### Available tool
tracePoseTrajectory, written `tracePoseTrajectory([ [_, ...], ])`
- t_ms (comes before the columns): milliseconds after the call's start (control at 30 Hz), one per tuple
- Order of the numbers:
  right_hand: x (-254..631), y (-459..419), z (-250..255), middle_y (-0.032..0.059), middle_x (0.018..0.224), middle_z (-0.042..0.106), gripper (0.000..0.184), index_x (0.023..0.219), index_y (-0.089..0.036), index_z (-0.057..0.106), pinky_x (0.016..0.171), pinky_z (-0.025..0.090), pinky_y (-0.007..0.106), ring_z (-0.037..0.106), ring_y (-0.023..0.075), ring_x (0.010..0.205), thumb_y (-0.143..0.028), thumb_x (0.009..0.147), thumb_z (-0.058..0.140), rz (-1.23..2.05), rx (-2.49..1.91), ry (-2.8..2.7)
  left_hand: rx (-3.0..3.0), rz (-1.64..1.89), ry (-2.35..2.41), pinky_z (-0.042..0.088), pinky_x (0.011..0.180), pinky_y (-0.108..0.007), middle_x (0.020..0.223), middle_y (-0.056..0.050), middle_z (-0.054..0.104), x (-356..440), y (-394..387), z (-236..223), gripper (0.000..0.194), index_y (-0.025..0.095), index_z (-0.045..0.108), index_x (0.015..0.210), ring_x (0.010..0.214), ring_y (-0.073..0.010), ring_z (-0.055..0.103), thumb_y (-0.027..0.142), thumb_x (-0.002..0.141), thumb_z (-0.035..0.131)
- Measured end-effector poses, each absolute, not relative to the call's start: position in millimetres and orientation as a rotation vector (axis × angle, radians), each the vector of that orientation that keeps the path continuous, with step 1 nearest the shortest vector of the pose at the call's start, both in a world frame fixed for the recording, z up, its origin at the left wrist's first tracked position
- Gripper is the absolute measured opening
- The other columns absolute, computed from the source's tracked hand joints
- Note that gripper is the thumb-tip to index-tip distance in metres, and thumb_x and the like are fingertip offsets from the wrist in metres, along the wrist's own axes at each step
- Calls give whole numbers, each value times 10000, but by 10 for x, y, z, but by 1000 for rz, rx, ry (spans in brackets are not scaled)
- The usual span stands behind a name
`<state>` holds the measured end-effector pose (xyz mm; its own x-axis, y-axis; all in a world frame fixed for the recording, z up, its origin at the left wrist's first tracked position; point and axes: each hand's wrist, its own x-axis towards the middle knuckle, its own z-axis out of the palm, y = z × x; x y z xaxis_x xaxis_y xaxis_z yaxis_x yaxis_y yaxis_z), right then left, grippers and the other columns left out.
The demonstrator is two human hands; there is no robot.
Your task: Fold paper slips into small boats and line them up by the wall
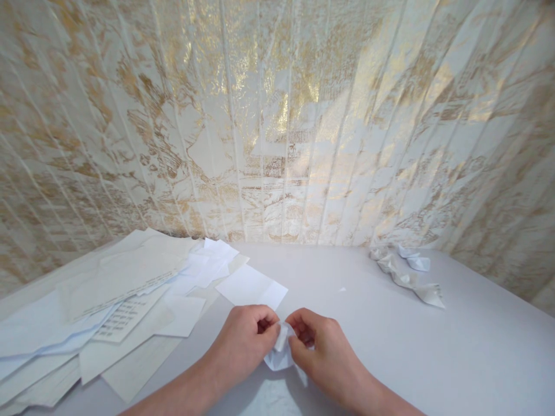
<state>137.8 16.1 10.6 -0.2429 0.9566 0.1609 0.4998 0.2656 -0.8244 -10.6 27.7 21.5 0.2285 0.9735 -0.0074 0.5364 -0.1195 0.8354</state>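
A small folded piece of white paper (280, 359) is held just above the white table, near its front. My left hand (251, 338) pinches its upper left edge between thumb and fingers. On the opposite edge, my right hand (323, 349) has its thumb and fingertips closed. The paper looks creased and partly opened into a hollow shape; its exact form is partly hidden by the fingers. Just beyond my left hand lies a flat square sheet of white paper (254, 286).
A spread pile of loose paper sheets (125, 277), some printed, covers the table's left side. At the back right stand several small folded paper pieces (405, 277), resembling little boats. A tiny paper scrap (342, 289) lies mid-table. A gold-patterned curtain (281, 144) hangs behind the table (433, 358).
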Motion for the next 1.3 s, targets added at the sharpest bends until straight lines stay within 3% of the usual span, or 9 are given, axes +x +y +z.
tracePoseTrajectory([
  [300,1357,143,71,10,587,619,218,677,-142,649,493,378,187,530,117,535,-87,695,439,778,-1328,-1889,1470,677,1340,266,464,-225,465,51,399,-80,277,173,219,136,530,542,478,-106,371,345,604,519],
  [567,1347,72,112,13,623,619,203,672,-162,637,521,358,196,540,120,553,-69,707,459,497,-1343,-2113,1346,667,1331,230,423,-213,445,78,290,-11,229,114,72,202,355,513,440,-94,323,190,530,424],
  [833,1345,83,95,14,590,580,180,617,-153,586,504,330,207,512,122,525,-56,703,461,271,-1352,-2248,1624,626,1377,263,443,-206,468,63,404,-78,287,89,47,172,490,536,485,-108,397,173,568,455],
  [1000,1383,112,117,13,620,606,192,660,-162,615,523,340,199,527,118,545,-60,707,459,335,-1344,-2216,1797,552,1388,303,479,-216,503,34,519,-182,323,199,210,146,663,629,490,-119,447,262,653,489],
  [1300,1366,106,87,16,604,598,174,637,-153,604,519,320,208,518,122,547,-46,675,472,317,-1344,-2257,2165,467,1483,315,541,-232,569,-12,600,-154,240,259,237,170,660,579,545,-142,505,209,685,451],
])
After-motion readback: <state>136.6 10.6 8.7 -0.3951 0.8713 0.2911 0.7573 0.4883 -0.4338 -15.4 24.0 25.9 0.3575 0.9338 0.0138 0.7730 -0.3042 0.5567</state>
